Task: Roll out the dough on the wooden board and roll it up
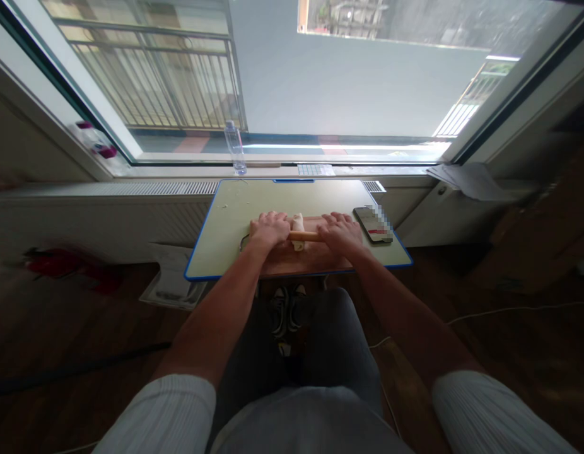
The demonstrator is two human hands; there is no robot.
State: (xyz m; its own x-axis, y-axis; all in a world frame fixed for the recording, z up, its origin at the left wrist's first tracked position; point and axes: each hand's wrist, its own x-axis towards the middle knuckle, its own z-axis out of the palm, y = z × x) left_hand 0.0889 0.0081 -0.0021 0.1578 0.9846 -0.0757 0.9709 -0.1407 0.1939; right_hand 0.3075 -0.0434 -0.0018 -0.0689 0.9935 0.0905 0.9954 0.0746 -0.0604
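A wooden rolling pin (305, 236) lies crosswise over a pale strip of dough (298, 223). The dough shows both above and below the pin, on a reddish-brown wooden board (292, 265). My left hand (269, 228) is closed over the pin's left end. Over its right end, my right hand (340, 232) is closed in the same way. Both hands cover the pin's ends, so only its middle shows between them. A dark loop, perhaps a handle, peeks out at the board's left edge beside my left hand.
The board rests on a small blue-edged table (207, 252) below a window. A phone (372, 225) lies at the table's right. On the sill stand a clear bottle (235, 149) and, at the left, another bottle with a purple cap (98, 140). Papers (469, 181) lie at the right.
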